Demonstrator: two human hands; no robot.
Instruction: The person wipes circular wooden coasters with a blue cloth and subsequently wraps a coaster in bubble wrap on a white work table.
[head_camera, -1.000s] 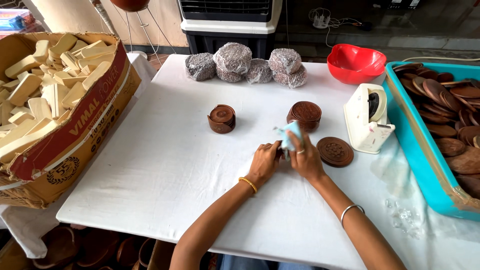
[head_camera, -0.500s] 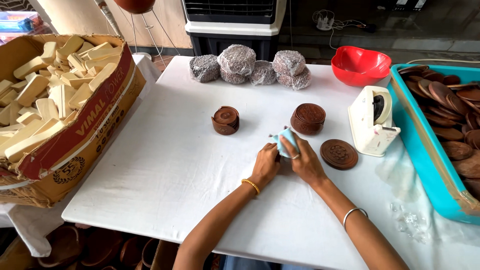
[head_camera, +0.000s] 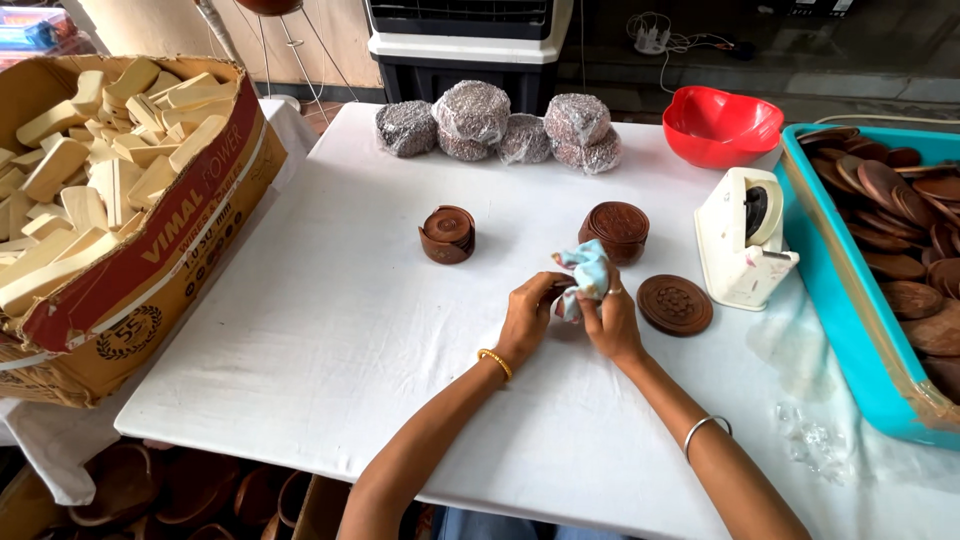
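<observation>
Both hands meet over the middle of the white table (head_camera: 330, 330). The left hand (head_camera: 528, 315) curls its fingers around a small dark round piece, mostly hidden in the grip, so its exact shape cannot be told. The right hand (head_camera: 610, 320) has its fingers closed on a crumpled light blue cloth (head_camera: 585, 275), pressing it against that hidden piece; the cloth bunches up above the two hands. A gold bangle (head_camera: 494, 362) sits on the left wrist and a silver bangle (head_camera: 705, 430) on the right forearm. Just right of the right hand a carved brown wooden disc (head_camera: 675, 304) lies flat on the table. Behind the hands stands a stack of carved brown discs (head_camera: 614, 231), and further left a smaller round wooden holder (head_camera: 447, 234) stands apart from it. A white tape dispenser (head_camera: 744, 250) stands right of the flat disc, near a teal tray (head_camera: 850, 320) filled with dark brown discs. A red bowl (head_camera: 722, 124) sits at the far right edge, and several wrapped bundles (head_camera: 500, 130) are grouped at the far side of the table. On the left, an open cardboard box (head_camera: 150, 270) holds many pale wooden blocks.
</observation>
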